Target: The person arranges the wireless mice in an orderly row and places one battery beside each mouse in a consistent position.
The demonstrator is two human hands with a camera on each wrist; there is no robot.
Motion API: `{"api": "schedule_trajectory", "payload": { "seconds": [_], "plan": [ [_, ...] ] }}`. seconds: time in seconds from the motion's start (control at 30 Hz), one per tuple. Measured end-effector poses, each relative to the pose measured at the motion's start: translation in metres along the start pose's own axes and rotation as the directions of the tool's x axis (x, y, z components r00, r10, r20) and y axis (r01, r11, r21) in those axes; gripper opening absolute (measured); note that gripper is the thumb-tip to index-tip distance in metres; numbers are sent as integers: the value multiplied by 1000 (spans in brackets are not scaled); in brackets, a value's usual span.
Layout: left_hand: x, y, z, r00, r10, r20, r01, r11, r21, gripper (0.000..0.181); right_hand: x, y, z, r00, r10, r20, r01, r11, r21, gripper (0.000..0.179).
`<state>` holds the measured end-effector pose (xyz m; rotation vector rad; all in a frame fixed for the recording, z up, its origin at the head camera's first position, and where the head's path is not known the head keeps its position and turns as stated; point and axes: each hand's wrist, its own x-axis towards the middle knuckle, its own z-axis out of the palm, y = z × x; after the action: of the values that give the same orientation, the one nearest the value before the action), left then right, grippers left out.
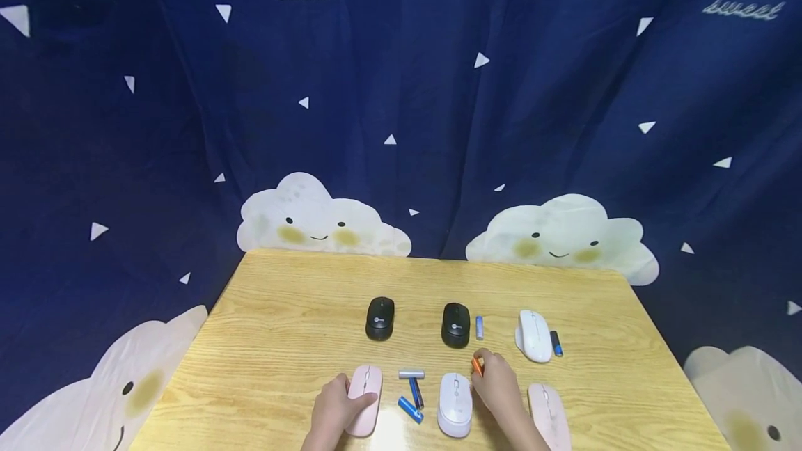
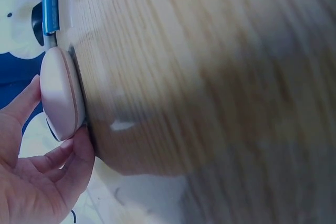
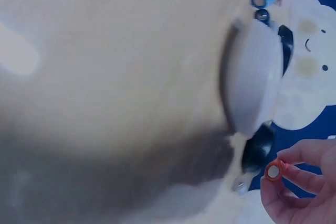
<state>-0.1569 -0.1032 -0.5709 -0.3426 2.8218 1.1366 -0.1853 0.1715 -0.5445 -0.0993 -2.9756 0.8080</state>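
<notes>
My left hand [image 1: 334, 406] grips a pink computer mouse [image 1: 366, 380] at the front of the table, thumb on one side and fingers on the other. In the left wrist view the pink mouse's smooth edge shows between thumb and fingertips. Between thumb and fingers, my right hand [image 1: 496, 383] pinches an orange battery [image 1: 477, 367], its round end visible in the right wrist view. A white mouse [image 1: 454, 406] lies just left of that hand. Between the white and pink mice are a silver battery [image 1: 411, 374], a dark-blue battery [image 1: 416, 393] and a bright-blue battery [image 1: 410, 409].
Farther back lie two black mice [image 1: 380, 318], a light-blue battery [image 1: 479, 328], another white mouse [image 1: 535, 336] and a black-and-blue battery [image 1: 556, 343]. A second pink mouse [image 1: 549, 415] is beside the right forearm. Behind the wooden table [image 1: 288, 326] hangs a navy curtain [image 1: 376, 75].
</notes>
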Motion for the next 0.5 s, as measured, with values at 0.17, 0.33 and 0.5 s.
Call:
{"api": "schedule_trajectory", "payload": {
  "seconds": [0.17,0.33,0.5],
  "plan": [
    [0,0,0,1000,7,-6,-7,1000,-1,43,19,-23,1,997,-73,-31,75,994,77,32],
    [0,0,0,1000,4,-6,-4,1000,-2,43,39,-44,6,992,-121,-40,125,981,150,32],
    [-1,1,-1,1000,-1,-3,1,1000,-4,42,60,-59,14,991,-123,-51,130,977,171,30]
  ]
}}
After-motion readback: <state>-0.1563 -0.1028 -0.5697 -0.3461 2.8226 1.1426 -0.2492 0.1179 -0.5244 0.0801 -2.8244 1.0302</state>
